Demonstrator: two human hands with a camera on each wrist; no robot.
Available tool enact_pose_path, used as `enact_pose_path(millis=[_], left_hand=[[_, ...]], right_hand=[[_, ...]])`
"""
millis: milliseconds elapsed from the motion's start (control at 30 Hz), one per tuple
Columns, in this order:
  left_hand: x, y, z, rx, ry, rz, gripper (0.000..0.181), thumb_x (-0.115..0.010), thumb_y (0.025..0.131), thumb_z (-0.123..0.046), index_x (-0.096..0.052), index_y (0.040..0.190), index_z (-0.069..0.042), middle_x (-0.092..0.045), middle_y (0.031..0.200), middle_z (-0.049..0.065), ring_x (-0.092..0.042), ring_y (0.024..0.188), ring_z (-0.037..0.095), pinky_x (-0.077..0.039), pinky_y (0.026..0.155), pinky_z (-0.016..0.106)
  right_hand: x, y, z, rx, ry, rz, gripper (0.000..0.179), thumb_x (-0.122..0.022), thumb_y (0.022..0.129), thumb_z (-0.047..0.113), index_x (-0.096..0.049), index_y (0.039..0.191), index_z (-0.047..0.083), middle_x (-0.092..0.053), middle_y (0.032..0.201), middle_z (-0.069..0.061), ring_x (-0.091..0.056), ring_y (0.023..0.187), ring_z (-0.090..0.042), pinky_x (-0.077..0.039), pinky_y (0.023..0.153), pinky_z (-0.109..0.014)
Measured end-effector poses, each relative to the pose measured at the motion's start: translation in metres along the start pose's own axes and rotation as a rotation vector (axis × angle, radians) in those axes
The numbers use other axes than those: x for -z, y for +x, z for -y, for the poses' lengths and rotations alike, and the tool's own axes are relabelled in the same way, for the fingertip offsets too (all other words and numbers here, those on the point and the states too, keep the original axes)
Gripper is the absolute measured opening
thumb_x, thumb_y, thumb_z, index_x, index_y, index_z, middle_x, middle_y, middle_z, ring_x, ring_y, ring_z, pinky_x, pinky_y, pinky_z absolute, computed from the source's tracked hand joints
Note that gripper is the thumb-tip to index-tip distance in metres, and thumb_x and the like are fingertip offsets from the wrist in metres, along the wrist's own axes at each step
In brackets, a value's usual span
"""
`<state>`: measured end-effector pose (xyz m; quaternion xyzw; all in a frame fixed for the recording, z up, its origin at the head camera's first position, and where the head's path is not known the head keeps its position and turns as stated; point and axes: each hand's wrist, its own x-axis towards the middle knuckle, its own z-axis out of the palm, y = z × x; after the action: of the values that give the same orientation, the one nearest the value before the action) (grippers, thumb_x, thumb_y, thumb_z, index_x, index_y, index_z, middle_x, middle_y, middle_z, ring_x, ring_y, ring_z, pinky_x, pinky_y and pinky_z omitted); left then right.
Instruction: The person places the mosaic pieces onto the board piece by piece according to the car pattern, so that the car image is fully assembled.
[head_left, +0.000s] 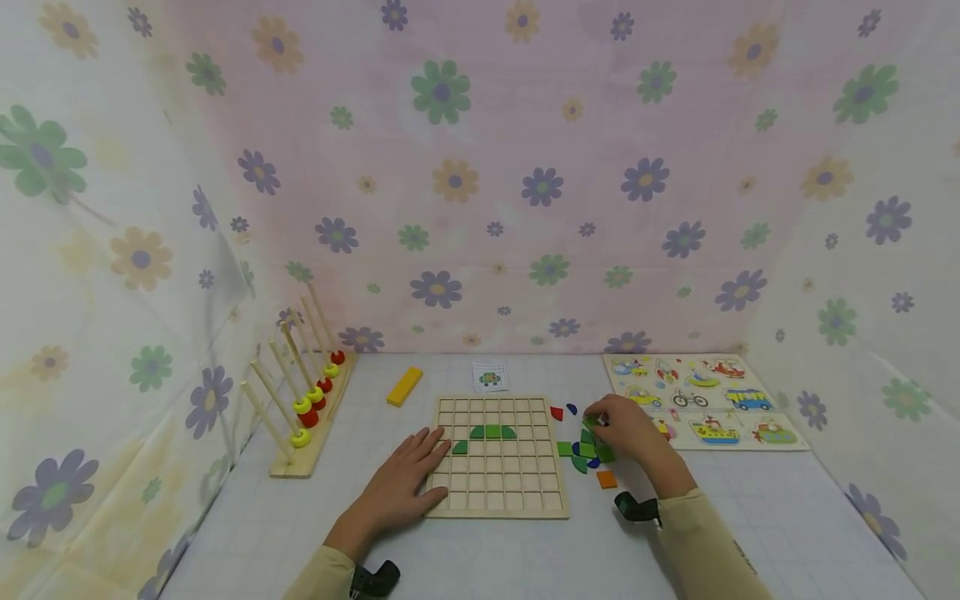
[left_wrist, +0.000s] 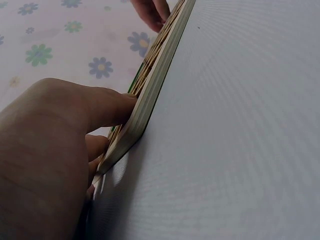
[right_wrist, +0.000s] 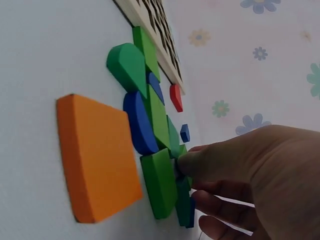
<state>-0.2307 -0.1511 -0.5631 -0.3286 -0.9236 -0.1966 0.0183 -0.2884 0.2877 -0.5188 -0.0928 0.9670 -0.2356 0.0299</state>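
Green flat pieces [head_left: 492, 431], four of them, sit in the pale wooden grid board [head_left: 498, 514] on the white counter [head_left: 480, 558]; most of it is bare, so filling looks just begun. The left hand [head_left: 401, 479] lies spread on its edge. The right hand [head_left: 632, 429] pinches a small green block [right_wrist: 183, 149] among loose green, blue, red and orange shapes [head_left: 607, 479] beside the board.

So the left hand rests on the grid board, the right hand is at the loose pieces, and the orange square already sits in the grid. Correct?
Not quite: the orange square is outside the grid board, lying to its right, as the head view shows. The left hand does rest on the board, and the right hand is at the loose pieces.
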Motion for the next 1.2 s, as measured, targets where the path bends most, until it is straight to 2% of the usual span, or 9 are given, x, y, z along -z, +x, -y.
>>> enact_pose_path(millis=[267,600,900,1100,1200], left_hand=[[0.0008,0.0001,0.0004,-0.012,-0.012,-0.006,0.076,-0.061,0.105,-0.049,-0.043,0.167,-0.008,-0.031,0.176,0.011,-0.022,0.163,0.037,-0.02,0.131,0.055],[-0.0013,-0.0009,0.002,-0.006,-0.012,-0.012,0.076,-0.06,0.105,-0.05,-0.044,0.167,-0.009,-0.031,0.176,0.01,-0.021,0.163,0.036,-0.02,0.131,0.055],[-0.0039,0.0003,0.0028,-0.019,-0.014,-0.027,0.075,-0.059,0.106,-0.052,-0.045,0.167,-0.009,-0.033,0.175,0.01,-0.024,0.162,0.037,-0.023,0.13,0.055],[-0.0043,-0.0015,0.003,-0.042,-0.022,-0.059,0.074,-0.06,0.107,-0.052,-0.046,0.166,-0.009,-0.036,0.174,0.012,-0.028,0.161,0.04,-0.021,0.131,0.049],[-0.0028,-0.0013,0.0024,-0.035,-0.022,-0.055,0.074,-0.061,0.106,-0.05,-0.046,0.166,-0.009,-0.036,0.174,0.012,-0.028,0.161,0.04,-0.022,0.131,0.052]], right_hand=[[-0.003,-0.0005,0.0018,0.003,-0.002,-0.027,0.024,-0.082,0.097,0.012,-0.081,0.12,0.004,-0.069,0.106,-0.006,-0.06,0.092,-0.024,-0.059,0.09,-0.051],[-0.0033,0.0013,-0.0034,0.033,-0.017,-0.038,0.022,-0.083,0.095,0.01,-0.081,0.116,0.005,-0.07,0.107,-0.006,-0.06,0.092,-0.024,-0.06,0.089,-0.049],[-0.0022,-0.0006,-0.002,0.03,-0.016,-0.043,0.023,-0.083,0.096,0.011,-0.081,0.118,0.004,-0.071,0.107,-0.006,-0.062,0.093,-0.024,-0.06,0.093,-0.052],[-0.0014,-0.0021,-0.0021,0.052,-0.028,-0.099,0.025,-0.083,0.096,0.011,-0.081,0.119,0.003,-0.073,0.11,-0.008,-0.067,0.098,-0.027,-0.06,0.092,-0.054],[0.0002,-0.0015,-0.0007,0.075,-0.029,-0.121,0.024,-0.082,0.096,0.009,-0.081,0.118,0.003,-0.073,0.11,-0.008,-0.067,0.099,-0.028,-0.06,0.09,-0.054]])
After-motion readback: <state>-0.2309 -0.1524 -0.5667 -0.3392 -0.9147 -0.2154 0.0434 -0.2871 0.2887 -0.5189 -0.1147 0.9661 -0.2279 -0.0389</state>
